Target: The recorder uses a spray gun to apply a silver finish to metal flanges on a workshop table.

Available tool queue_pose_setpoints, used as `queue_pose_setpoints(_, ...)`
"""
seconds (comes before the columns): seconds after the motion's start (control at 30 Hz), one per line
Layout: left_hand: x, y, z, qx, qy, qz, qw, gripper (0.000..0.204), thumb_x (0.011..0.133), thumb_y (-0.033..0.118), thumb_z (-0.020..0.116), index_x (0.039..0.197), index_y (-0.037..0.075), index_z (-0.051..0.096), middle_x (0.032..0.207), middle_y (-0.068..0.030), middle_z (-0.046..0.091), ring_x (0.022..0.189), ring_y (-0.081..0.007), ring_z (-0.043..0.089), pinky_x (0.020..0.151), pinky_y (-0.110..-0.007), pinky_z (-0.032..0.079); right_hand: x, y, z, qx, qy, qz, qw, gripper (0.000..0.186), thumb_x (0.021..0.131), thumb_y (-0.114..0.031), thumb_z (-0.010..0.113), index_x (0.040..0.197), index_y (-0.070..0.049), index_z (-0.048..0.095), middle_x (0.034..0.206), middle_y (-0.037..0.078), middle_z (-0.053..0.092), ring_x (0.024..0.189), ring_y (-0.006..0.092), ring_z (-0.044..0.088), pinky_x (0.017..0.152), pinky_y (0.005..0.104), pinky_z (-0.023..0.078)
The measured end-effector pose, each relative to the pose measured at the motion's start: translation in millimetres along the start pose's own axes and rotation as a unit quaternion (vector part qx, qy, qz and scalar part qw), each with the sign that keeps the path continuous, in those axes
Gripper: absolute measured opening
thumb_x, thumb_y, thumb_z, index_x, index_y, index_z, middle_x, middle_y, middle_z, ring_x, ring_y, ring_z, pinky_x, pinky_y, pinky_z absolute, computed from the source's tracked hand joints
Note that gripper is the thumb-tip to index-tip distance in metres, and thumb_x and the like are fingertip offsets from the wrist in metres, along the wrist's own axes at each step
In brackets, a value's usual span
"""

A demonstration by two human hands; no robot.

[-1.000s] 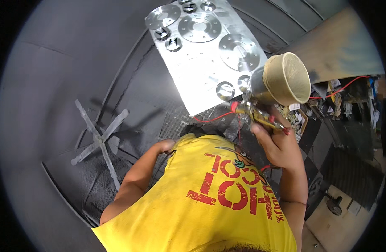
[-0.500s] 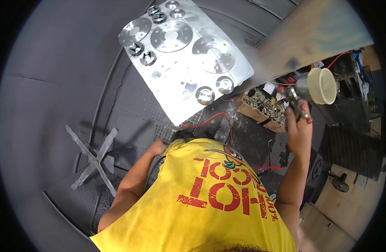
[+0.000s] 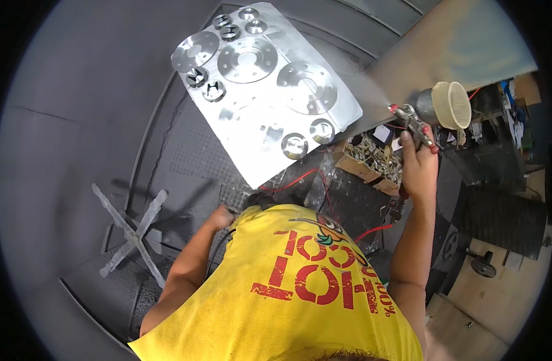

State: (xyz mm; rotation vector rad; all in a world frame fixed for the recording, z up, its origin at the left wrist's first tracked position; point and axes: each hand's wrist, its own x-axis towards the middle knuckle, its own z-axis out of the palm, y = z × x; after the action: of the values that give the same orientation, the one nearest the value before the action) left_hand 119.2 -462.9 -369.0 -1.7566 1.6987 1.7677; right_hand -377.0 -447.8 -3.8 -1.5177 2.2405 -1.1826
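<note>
My right hand (image 3: pixel 418 167) is raised at the right and grips a spray gun (image 3: pixel 415 122) with a cream cup (image 3: pixel 450 105) on top. The nozzle points left toward a silver sheet (image 3: pixel 252 153), and a faint mist hangs between them. On the sheet lie several round metal discs (image 3: pixel 247 59) and smaller fittings (image 3: pixel 294 145), all coated silver. My left hand (image 3: pixel 220 216) is down near my waist, next to the hem of my yellow shirt; its fingers are mostly hidden.
Grey curved walls surround the sheet. A grey cross-shaped stand (image 3: pixel 131 231) lies at the lower left. A cardboard box of small metal parts (image 3: pixel 369 156) sits under the gun. Red wires (image 3: pixel 300 177) run across the dark bench. Dark cabinets stand at the right.
My right hand has swung the spray gun away to the right, then slightly back toward the sheet. The view has shifted so that the sheet sits further left.
</note>
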Motion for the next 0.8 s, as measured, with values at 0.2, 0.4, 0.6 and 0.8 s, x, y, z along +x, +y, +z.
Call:
queue_pose_setpoints(0.2, 33, -94, 6, 0.031, 0.017, -0.030, 0.999, 0.029, 0.081, 0.014, 0.072, 0.105, -0.002, 0.075, 0.097, -0.0153, 0.077, 0.081, -0.0238, 0.067, 0.079, -0.035, 0.053, 35, -18, -8, 0.076, -0.036, 0.012, 0.996, 0.022, 0.102, -0.016, 0.056, 0.111, 0.001, 0.067, 0.067, -0.001, 0.055, 0.060, 0.0079, 0.048, 0.056, 0.0258, 0.039)
queue_pose_setpoints(0.4, 7, -24, -8, -0.043, -0.001, -0.019, 0.999, 0.030, 0.083, 0.019, 0.074, 0.106, 0.000, 0.075, 0.100, -0.0141, 0.077, 0.087, -0.0238, 0.070, 0.082, -0.034, 0.053, 37, -38, 11, 0.156, -0.037, 0.010, 0.987, 0.026, 0.103, -0.021, 0.057, 0.110, 0.000, 0.069, 0.066, -0.001, 0.054, 0.060, 0.0069, 0.047, 0.055, 0.0248, 0.037)
queue_pose_setpoints(0.6, 10, -34, -7, 0.005, -0.006, -0.023, 1.000, 0.033, 0.082, 0.022, 0.075, 0.106, 0.000, 0.075, 0.103, -0.0168, 0.076, 0.091, -0.0262, 0.071, 0.084, -0.035, 0.053, 17, -43, 5, 0.164, -0.087, 0.041, 0.982, 0.025, 0.103, -0.022, 0.059, 0.109, -0.001, 0.070, 0.068, -0.003, 0.054, 0.060, 0.0057, 0.046, 0.055, 0.0235, 0.035)
queue_pose_setpoints(0.8, 6, -7, -5, 0.074, -0.012, -0.012, 0.997, 0.037, 0.078, 0.027, 0.078, 0.106, 0.003, 0.076, 0.103, -0.0192, 0.075, 0.092, -0.0292, 0.071, 0.085, -0.037, 0.053, 13, -48, 3, 0.142, -0.075, 0.007, 0.987, 0.027, 0.103, -0.023, 0.058, 0.112, -0.001, 0.070, 0.069, -0.005, 0.051, 0.060, 0.0038, 0.041, 0.054, 0.0225, 0.030)
